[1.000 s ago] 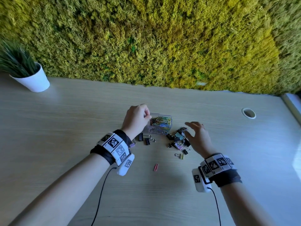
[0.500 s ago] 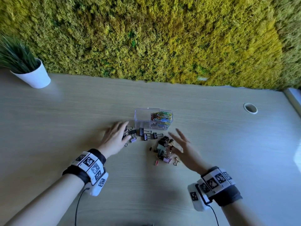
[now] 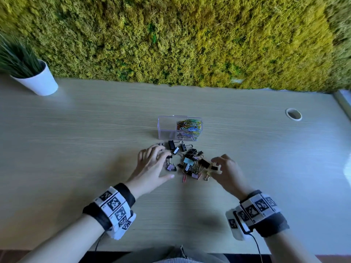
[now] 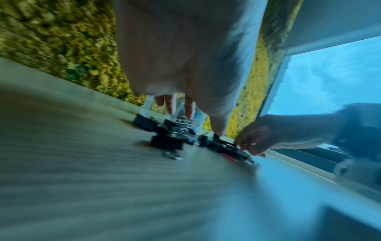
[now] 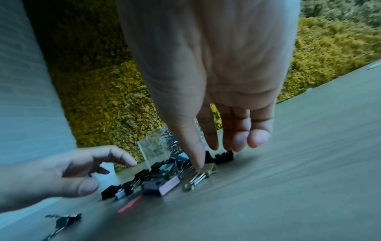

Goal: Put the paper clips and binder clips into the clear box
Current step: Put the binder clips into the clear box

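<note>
The clear box (image 3: pixel 165 128) stands on the desk with coloured paper clips (image 3: pixel 189 127) heaped in its right half. Just in front of it lies a loose pile of binder clips (image 3: pixel 190 162), mostly black, some pink and pale blue. A red paper clip (image 3: pixel 184 178) lies at the pile's near edge. My left hand (image 3: pixel 161 158) rests with relaxed fingers on the clips at the pile's left side. My right hand (image 3: pixel 218 166) is at the pile's right side, fingers hanging down. Its thumb (image 5: pixel 198 164) touches a beige binder clip (image 5: pixel 211 169). Neither hand grips anything.
A white pot with a green plant (image 3: pixel 38 80) stands at the desk's far left. A round cable hole (image 3: pixel 293 114) is at the far right. A moss wall (image 3: pixel 171 40) runs behind the desk. Bare wood surrounds the pile.
My left hand left the box and came down to the clips. Both hands have moved inward, and the scattered binder clips now lie pushed into one tighter pile.
</note>
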Tool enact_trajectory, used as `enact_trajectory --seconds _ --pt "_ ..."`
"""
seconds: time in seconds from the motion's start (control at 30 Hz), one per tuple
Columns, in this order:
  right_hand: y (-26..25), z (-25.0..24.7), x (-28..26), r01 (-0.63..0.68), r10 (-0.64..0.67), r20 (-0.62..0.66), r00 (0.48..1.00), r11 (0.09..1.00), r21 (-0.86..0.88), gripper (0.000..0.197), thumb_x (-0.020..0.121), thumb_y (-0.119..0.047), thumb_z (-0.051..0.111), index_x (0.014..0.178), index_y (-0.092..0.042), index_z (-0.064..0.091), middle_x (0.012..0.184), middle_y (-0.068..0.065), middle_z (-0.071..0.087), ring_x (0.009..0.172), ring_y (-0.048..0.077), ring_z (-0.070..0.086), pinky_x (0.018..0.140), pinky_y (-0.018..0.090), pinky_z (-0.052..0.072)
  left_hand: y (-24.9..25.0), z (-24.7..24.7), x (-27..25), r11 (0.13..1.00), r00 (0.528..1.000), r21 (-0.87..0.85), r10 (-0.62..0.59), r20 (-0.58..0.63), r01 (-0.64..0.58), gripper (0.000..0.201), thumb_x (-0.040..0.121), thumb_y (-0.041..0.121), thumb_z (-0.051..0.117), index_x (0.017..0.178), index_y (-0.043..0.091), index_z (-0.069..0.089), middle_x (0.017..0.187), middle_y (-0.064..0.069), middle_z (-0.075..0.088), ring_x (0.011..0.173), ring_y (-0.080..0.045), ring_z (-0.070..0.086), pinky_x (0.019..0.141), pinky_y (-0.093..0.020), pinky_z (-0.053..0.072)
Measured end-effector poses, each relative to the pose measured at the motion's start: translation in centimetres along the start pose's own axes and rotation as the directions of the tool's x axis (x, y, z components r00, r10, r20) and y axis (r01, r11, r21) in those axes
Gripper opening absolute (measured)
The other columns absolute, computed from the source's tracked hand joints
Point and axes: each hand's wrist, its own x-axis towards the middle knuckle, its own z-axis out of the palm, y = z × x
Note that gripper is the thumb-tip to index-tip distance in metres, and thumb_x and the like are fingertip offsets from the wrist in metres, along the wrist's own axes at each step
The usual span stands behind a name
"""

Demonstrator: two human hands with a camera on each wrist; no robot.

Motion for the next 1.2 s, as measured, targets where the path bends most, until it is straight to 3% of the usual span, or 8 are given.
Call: enact_trajectory --seconds 0.1,0.2,0.4,0.53,0.8,0.9,1.03,1.2 --pt "-1.3 0.7 -0.1 0.020 -0.022 0.038 0.999 0.999 0.033 0.033 0.078 -0.014 0.068 0.111 -0.013 0.065 0.094 0.003 0.053 0.074 0.017 0.052 0.064 0.022 0.037 2.2 0.1 0.0 0.997 0.992 0.030 0.068 -0.111 -0.065 0.044 0.073 0.067 0.054 0.092 0.028 0.057 0.109 0.007 0.043 0.108 -0.016 0.035 0.085 -0.038 0.029" --pt "-2.1 0.8 0.1 0.045 -0.048 0.046 0.998 0.997 0.067 0.039 0.078 -0.011 0.066 0.117 -0.013 0.061 0.100 0.006 0.057 0.077 0.016 0.051 0.067 0.021 0.036 4.1 0.9 0.5 0.995 0.996 0.092 0.039 -0.082 -0.032 0.041 0.072 0.068 0.058 0.073 0.026 0.058 0.099 0.010 0.042 0.102 -0.016 0.035 0.077 -0.037 0.025" --pt "-1.9 -0.2 0.0 0.093 -0.093 0.001 0.996 0.992 0.083 0.039 0.081 -0.013 0.066 0.119 -0.016 0.059 0.102 0.004 0.058 0.077 0.011 0.051 0.068 0.022 0.040 5.8 1.0 1.8 0.985 0.997 0.159 -0.058 -0.048 0.065 0.042 0.072 0.063 0.062 0.075 0.021 0.061 0.101 0.008 0.043 0.102 -0.018 0.033 0.078 -0.037 0.024" --pt "-1.4 -0.3 0.0 0.084 -0.083 -0.011 0.996 0.993 0.078 0.036 0.082 -0.013 0.064 0.118 -0.017 0.060 0.101 0.001 0.058 0.076 0.007 0.048 0.066 0.016 0.034 5.9 1.1 1.7 0.989 0.994 0.104 -0.108 -0.019 0.109 0.023 0.077 0.043 0.069 0.081 0.020 0.066 0.106 0.008 0.042 0.108 -0.019 0.032 0.077 -0.037 0.021" --pt "-1.3 -0.1 0.5 0.089 -0.084 -0.049 0.995 0.989 0.116 0.031 0.081 -0.013 0.065 0.111 -0.020 0.063 0.093 -0.005 0.056 0.072 0.010 0.051 0.063 0.021 0.037 3.7 0.0 0.5 0.999 0.998 0.024 -0.036 0.051 0.035 0.013 0.079 0.034 0.069 0.074 0.023 0.066 0.107 0.009 0.041 0.109 -0.017 0.029 0.074 -0.035 0.018" --pt "-1.3 -0.2 0.8 0.089 -0.080 -0.069 0.994 0.987 0.132 0.031 0.080 -0.012 0.065 0.110 -0.020 0.064 0.092 -0.007 0.055 0.071 0.008 0.050 0.062 0.019 0.037 2.9 -1.8 1.6 0.998 0.996 -0.055 0.014 -0.088 -0.019 0.015 0.076 0.035 0.072 0.067 0.024 0.065 0.105 0.010 0.047 0.105 -0.017 0.034 0.076 -0.035 0.023" --pt "-1.3 -0.3 1.1 0.099 -0.088 -0.092 0.992 0.986 0.132 0.029 0.081 -0.012 0.065 0.110 -0.019 0.064 0.092 -0.007 0.055 0.071 0.007 0.050 0.060 0.009 0.033 2.6 -5.7 6.3 0.983 0.922 -0.181 -0.060 -0.382 -0.011 0.019 0.071 0.035 0.074 0.064 0.021 0.065 0.101 0.004 0.054 0.101 -0.020 0.037 0.076 -0.030 0.017" --pt "-1.3 -0.5 1.0 0.103 -0.088 -0.108 0.990 0.985 0.140 0.029 0.082 -0.013 0.066 0.110 -0.020 0.065 0.093 -0.007 0.057 0.073 0.008 0.052 0.062 0.014 0.036 2.8 -8.4 12.5 0.988 0.912 -0.156 -0.077 -0.402 0.015 0.024 0.074 0.039 0.070 0.070 0.015 0.068 0.102 -0.001 0.054 0.102 -0.023 0.039 0.080 -0.032 0.022"
